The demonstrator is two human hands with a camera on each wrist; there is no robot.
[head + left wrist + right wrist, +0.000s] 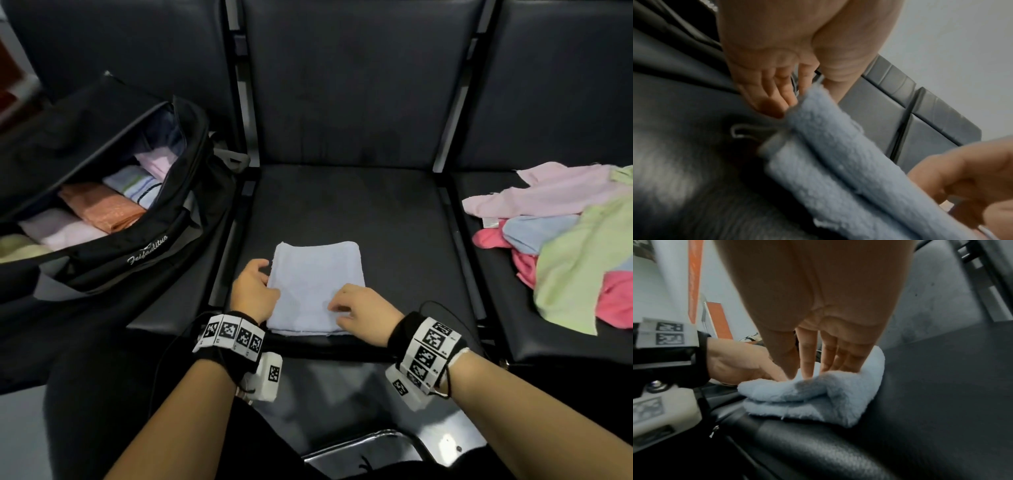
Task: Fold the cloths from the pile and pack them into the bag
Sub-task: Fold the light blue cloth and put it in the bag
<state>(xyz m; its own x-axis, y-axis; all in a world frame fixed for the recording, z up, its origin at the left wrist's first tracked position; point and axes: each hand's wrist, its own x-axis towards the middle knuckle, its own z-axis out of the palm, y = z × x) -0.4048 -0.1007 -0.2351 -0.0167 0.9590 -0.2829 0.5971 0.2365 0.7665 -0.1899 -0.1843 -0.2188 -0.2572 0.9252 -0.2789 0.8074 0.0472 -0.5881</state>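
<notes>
The folded blue cloth (317, 287) lies near the front edge of the middle seat (359, 205) of a row of black padded chairs. How many layers it has is hard to count; the left wrist view shows at least two thick folds (838, 162), blurred. The left hand (255, 291) sits at the cloth's left edge with its fingers (777, 91) bent down against the fold, and whether they pinch it or only touch it cannot be told. The right hand (363, 310) rests on the near part of the cloth, its fingers (838, 356) straight and pressing down into it, holding nothing.

To the left of the blue cloth, on the next seat, the black bag (113, 212) stands unzipped, with folded orange, pink and striped cloths packed inside; its near end is cut off by the frame, so the rest of its contents are out of sight. To the right of the blue cloth, the pile (565, 246) of loose pink, green and light blue cloths spreads over the third seat and runs past the frame edge. A pale wall shows behind the chairs in the wrist views
</notes>
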